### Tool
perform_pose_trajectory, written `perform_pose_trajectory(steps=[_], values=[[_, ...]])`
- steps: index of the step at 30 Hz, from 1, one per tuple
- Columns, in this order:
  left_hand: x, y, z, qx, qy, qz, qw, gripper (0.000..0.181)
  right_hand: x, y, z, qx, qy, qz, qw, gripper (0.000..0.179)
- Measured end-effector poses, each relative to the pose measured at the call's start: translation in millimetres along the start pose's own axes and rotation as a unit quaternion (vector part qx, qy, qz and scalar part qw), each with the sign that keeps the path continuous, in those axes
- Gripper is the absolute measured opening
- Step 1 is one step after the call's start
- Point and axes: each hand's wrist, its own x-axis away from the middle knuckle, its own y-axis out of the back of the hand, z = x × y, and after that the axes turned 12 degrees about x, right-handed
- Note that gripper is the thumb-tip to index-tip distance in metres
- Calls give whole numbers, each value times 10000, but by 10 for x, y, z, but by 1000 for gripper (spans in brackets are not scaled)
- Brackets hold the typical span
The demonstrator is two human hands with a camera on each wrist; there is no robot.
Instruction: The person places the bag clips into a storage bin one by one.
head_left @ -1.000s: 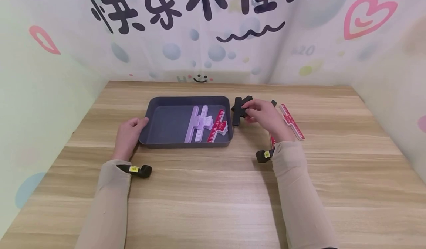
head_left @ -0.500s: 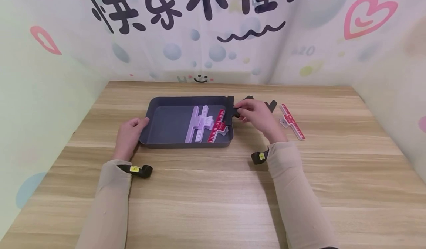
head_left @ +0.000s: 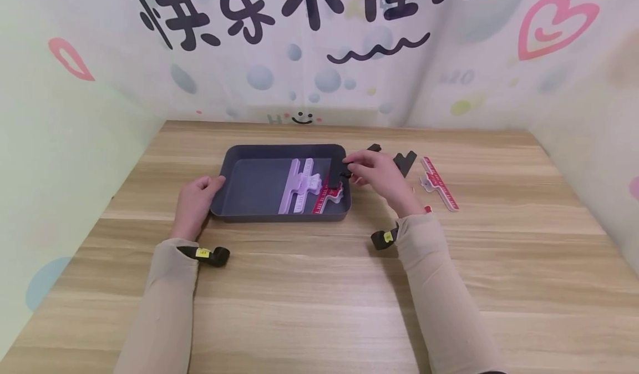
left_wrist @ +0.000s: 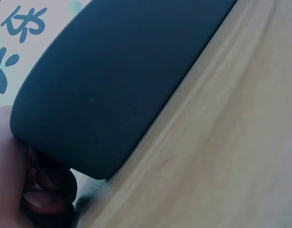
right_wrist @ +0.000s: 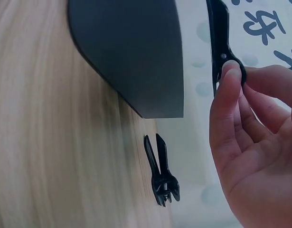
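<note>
My right hand (head_left: 381,181) pinches a black bulldog clip (head_left: 336,167) by its handle end, thumb against fingers. The clip's long jaw hangs over the right end of the dark grey tray (head_left: 249,188), overlapping a red-and-white clip (head_left: 318,206) lying inside. Raised above the tray's rim, the black clip (right_wrist: 221,35) also shows in the right wrist view. Beside the red one, a purple clip (head_left: 288,191) and a white-and-lilac clip (head_left: 302,196) lie in the tray. My left hand (head_left: 193,205) grips the tray's left end, fingers curled below the rim in the left wrist view.
Right of the tray lie a black clip (head_left: 405,163) and a red-and-white clip (head_left: 440,185). Another black clip (head_left: 374,147) peeks out behind my right hand, and a red bit (head_left: 427,210) shows by the wrist. A printed cloth (head_left: 319,96) hangs behind the wooden table (head_left: 309,296).
My right hand has carried the black clip leftward from the table beside the tray, across the rim, to over the tray's right end. The left hand has stayed at the tray's left end.
</note>
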Motion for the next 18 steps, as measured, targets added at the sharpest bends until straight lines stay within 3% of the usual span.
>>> perform_pose_trajectory(steps=[5,18], values=[[8,12,-8,-24,10,-15,10000,50,9,-73,74,-82,-100,19,9999,18],[7,17,-14,-72,0,-2,10000,50,39,-272,216,76,164,94,9998,17]])
